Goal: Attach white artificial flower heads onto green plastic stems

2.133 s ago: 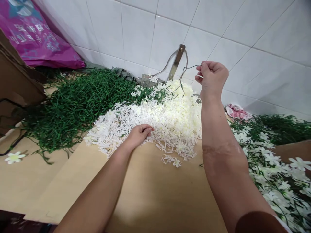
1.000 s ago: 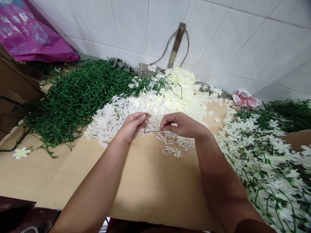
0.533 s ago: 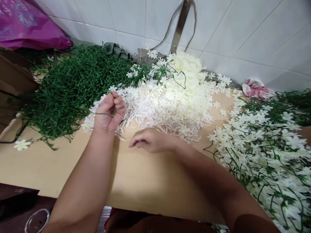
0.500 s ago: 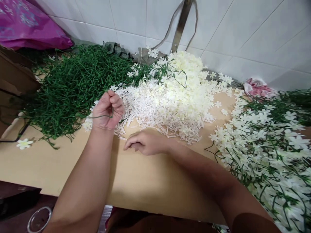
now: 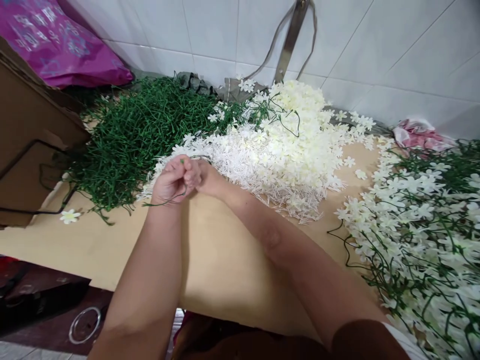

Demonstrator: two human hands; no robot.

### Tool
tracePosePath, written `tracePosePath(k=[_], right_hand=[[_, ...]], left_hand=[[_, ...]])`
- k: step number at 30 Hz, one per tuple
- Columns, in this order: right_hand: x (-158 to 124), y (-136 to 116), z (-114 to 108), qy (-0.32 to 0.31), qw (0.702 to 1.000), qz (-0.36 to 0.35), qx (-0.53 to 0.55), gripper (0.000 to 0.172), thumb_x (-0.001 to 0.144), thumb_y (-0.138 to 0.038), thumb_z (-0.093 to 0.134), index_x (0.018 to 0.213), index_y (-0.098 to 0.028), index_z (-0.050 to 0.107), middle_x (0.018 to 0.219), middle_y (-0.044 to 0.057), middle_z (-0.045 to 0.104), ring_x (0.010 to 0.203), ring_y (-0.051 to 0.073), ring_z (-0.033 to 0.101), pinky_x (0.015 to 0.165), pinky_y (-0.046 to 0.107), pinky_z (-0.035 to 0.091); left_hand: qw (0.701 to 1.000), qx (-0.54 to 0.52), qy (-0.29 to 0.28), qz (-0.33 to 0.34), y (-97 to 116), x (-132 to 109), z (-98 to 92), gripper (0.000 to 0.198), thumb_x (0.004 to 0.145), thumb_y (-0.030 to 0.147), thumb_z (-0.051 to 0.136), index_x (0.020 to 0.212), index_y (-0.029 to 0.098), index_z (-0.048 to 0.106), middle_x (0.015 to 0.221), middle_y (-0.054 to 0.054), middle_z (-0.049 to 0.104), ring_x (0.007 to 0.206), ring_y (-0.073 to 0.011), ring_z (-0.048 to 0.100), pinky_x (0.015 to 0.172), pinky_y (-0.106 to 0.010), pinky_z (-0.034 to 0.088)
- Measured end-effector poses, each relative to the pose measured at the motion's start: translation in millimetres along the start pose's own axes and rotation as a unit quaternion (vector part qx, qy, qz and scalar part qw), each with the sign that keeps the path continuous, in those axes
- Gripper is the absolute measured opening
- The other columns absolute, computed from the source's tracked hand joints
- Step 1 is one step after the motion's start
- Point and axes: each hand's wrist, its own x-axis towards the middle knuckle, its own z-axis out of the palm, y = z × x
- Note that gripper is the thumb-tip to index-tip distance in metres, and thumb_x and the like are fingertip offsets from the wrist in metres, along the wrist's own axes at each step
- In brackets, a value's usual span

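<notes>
My left hand (image 5: 173,181) is closed with its palm turned up, gripping a thin green plastic stem (image 5: 165,202). The stem's tail trails across the wrist, and a green tip shows at the fingers. My right hand (image 5: 205,176) meets it from the right, touching the left fingers. Its fingers look curled in, but they are partly hidden, and what they hold cannot be made out. Just behind both hands lies a heap of thin white sticks (image 5: 225,150). A mound of loose white artificial flower heads (image 5: 300,135) adjoins it, and a pile of green stems (image 5: 146,130) is left.
Assembled white flowers on green stems (image 5: 423,235) cover the right side. A cardboard box (image 5: 33,135) with a black metal bar stands left, below a purple bag (image 5: 75,50). One loose flower (image 5: 70,216) rests near the table board's (image 5: 232,270) left edge. A tiled wall (image 5: 210,30) closes the back.
My right hand has moved up and left to meet my left hand, which keeps hold of the green stem. The whole view has shifted slightly, moving the scene rightward.
</notes>
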Motion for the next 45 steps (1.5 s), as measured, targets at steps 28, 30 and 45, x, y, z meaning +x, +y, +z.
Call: tracePosePath(k=[28, 30, 45], right_hand=[[-117, 3, -101, -0.081, 0.949, 0.179, -0.246, 0.003, 0.079, -0.014, 0.055, 0.080, -0.015, 0.058, 0.083, 0.008, 0.062, 0.069, 0.013, 0.048, 0.061, 0.027, 0.030], [-116, 5, -106, -0.055, 0.963, 0.160, -0.209, 0.005, 0.079, -0.014, 0.055, 0.075, -0.015, 0.058, 0.079, 0.006, 0.062, 0.068, 0.013, 0.047, 0.062, 0.028, 0.031], [-113, 16, -123, 0.104, 0.979, 0.153, 0.083, 0.013, 0.081, -0.020, 0.061, 0.074, -0.018, 0.050, 0.070, -0.002, 0.056, 0.059, 0.007, 0.049, 0.059, 0.025, 0.042]], left_hand=[[0.927, 0.177, -0.147, -0.297, -61, -30, 57.9, 0.033, 0.066, 0.042, 0.081, 0.071, 0.013, 0.065, 0.065, -0.001, 0.066, 0.056, -0.0072, 0.058, 0.050, -0.018, 0.048], [0.933, 0.161, -0.138, -0.292, -62, -27, 53.4, 0.032, 0.066, 0.041, 0.081, 0.072, 0.014, 0.067, 0.064, -0.002, 0.067, 0.055, -0.0080, 0.059, 0.050, -0.019, 0.049], [0.968, 0.156, 0.051, -0.188, -65, -13, 47.7, 0.039, 0.055, 0.043, 0.087, 0.069, 0.013, 0.066, 0.063, 0.000, 0.067, 0.054, -0.0078, 0.059, 0.052, -0.019, 0.049]])
